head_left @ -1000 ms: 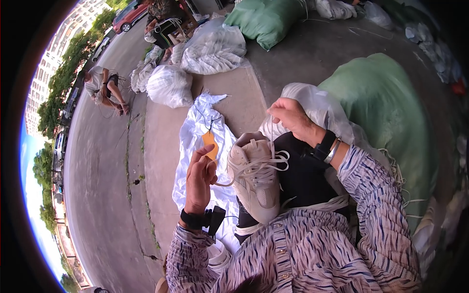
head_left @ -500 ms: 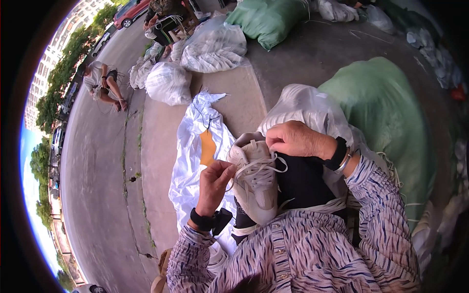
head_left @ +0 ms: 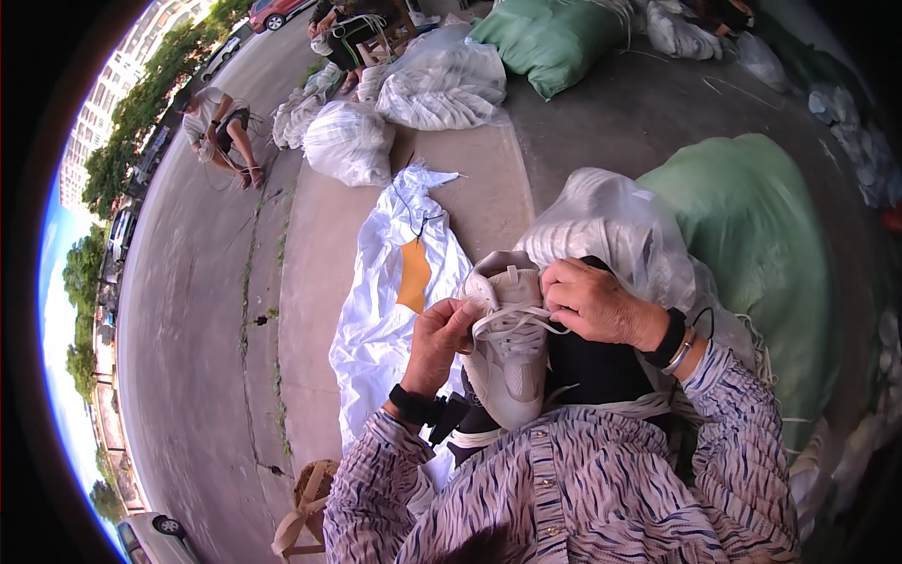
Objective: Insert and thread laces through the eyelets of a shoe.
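Observation:
A pale beige and white sneaker (head_left: 519, 376) lies across my lap on black fabric, toe toward me. Its white shoelace (head_left: 512, 322) criss-crosses the tongue, with a loose loop near the top eyelets. At the shoe's left eyelet edge, my left hand (head_left: 437, 346) is closed in a pinch on the lace, thumb against the shoe's side. On the right side of the tongue, the fingers of my right hand (head_left: 601, 305) are pressed together around the lace. Their exact hold is partly hidden by the knuckles.
A crumpled white sheet (head_left: 376, 329) with an orange-yellow patch lies at left. A clear bag of pale goods (head_left: 611, 221) and a big green sack (head_left: 742, 216) stand at right. More sacks lie farther off. A seated person (head_left: 221, 132) is at far left.
My right hand has come down closer to the laces. My left hand has moved inward to the eyelet edge. The whole view has shifted slightly.

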`<action>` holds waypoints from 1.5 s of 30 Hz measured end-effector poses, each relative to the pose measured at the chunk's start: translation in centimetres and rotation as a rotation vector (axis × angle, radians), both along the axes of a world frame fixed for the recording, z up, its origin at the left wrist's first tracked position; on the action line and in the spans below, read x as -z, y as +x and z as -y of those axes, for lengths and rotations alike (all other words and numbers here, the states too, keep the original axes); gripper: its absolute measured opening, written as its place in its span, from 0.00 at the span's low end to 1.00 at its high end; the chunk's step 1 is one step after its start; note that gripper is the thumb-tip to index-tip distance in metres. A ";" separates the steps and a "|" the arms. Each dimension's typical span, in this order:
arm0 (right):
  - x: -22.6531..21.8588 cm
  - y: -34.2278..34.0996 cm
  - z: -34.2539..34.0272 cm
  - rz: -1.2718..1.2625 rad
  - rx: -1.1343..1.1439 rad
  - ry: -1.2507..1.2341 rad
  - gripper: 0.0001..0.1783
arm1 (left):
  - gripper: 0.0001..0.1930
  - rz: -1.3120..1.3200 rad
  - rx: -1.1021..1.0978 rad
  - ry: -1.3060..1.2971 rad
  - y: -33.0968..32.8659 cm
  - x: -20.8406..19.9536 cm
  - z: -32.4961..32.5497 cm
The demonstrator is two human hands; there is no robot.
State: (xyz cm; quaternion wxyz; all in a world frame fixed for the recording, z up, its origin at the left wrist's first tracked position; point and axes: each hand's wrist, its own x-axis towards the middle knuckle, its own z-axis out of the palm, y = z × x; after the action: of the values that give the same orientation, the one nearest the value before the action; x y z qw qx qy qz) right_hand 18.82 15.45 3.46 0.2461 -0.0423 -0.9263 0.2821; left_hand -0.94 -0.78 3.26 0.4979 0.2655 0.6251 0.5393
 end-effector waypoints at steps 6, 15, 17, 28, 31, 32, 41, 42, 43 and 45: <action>-0.8 0.7 0.8 0.171 0.139 -0.213 0.04 | 0.13 -0.001 -0.037 0.036 0.5 0.3 -0.3; -1.5 -2.9 0.1 0.087 0.192 -0.232 0.04 | 0.13 -0.062 -0.084 0.008 0.8 -0.1 -0.5; -1.0 -4.0 0.2 0.104 0.142 -0.158 0.03 | 0.13 -0.098 -0.079 -0.022 0.9 -0.2 -0.8; 0.5 -6.3 -0.1 0.102 -0.036 -0.767 0.07 | 0.13 -0.331 0.228 0.022 -1.8 -1.2 -2.8; -0.3 -6.6 -0.2 0.270 0.028 -0.685 0.07 | 0.14 -0.378 0.225 0.005 -1.3 -1.3 -2.9; -0.3 -6.5 -0.1 0.268 0.029 -0.686 0.07 | 0.14 -0.378 0.227 0.004 -1.2 -1.5 -2.9; -1.2 -5.7 0.0 0.297 0.134 -0.319 0.06 | 0.18 -0.282 0.293 -0.062 -1.2 -2.4 -3.0; -1.1 -5.5 -0.3 0.300 0.126 -0.318 0.06 | 0.18 -0.196 0.275 -0.063 -1.7 -2.3 -2.6; -0.8 -5.0 -1.2 0.273 0.219 -0.161 0.05 | 0.18 -0.109 0.256 -0.063 -2.1 -2.1 -2.1; 0.0 -3.5 -3.7 0.225 0.368 -0.014 0.04 | 0.19 -0.069 0.212 -0.073 -2.5 -1.7 -1.2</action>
State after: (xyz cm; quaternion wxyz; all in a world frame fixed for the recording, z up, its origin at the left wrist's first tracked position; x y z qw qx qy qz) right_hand 15.32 19.18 3.46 0.1880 -0.2436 -0.9227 0.2322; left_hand -3.42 0.40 4.98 0.5396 0.3300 0.6297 0.4510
